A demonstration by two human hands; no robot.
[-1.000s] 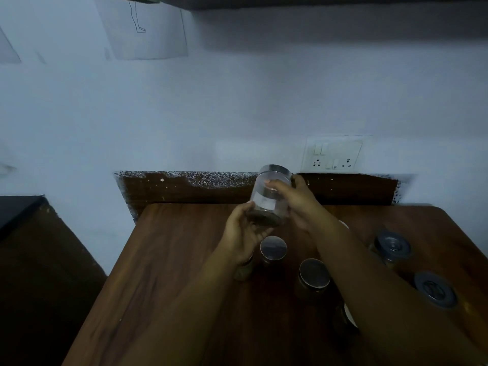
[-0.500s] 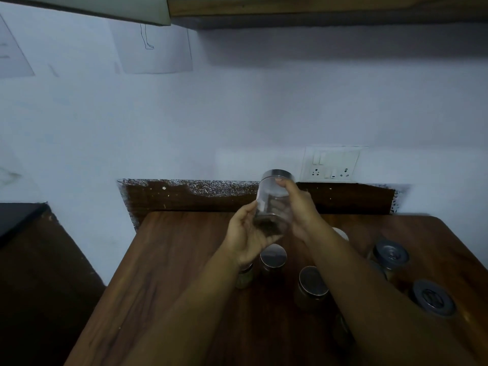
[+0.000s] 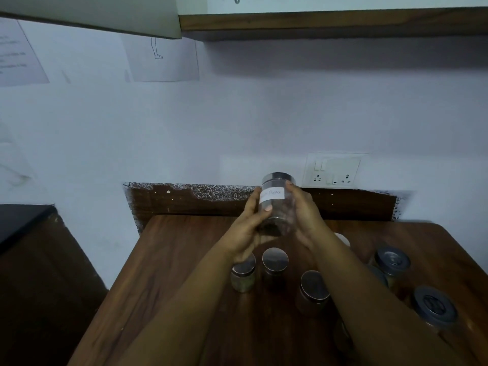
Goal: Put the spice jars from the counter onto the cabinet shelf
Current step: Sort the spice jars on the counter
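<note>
Both hands hold a clear spice jar (image 3: 276, 204) with a silver lid and a white label, raised above the wooden counter (image 3: 171, 273). My left hand (image 3: 248, 228) grips its left side and bottom, and my right hand (image 3: 306, 215) grips its right side. A little dark spice lies at the jar's bottom. Three small silver-lidded jars stand below my hands: one (image 3: 243, 277), one (image 3: 275, 262), one (image 3: 313, 293). Two grey-lidded jars (image 3: 392, 261) (image 3: 434, 309) stand at the right. The cabinet's wooden underside (image 3: 330, 21) runs along the top.
An open cabinet door (image 3: 92, 14) hangs at the upper left. A switch and socket plate (image 3: 332, 170) sits on the wall behind the jar. Papers (image 3: 163, 59) are stuck to the wall. A dark surface (image 3: 21, 220) lies at the left.
The jar has turned in my hands so its white label now faces me. The view has tilted up, showing more of the cabinet.
</note>
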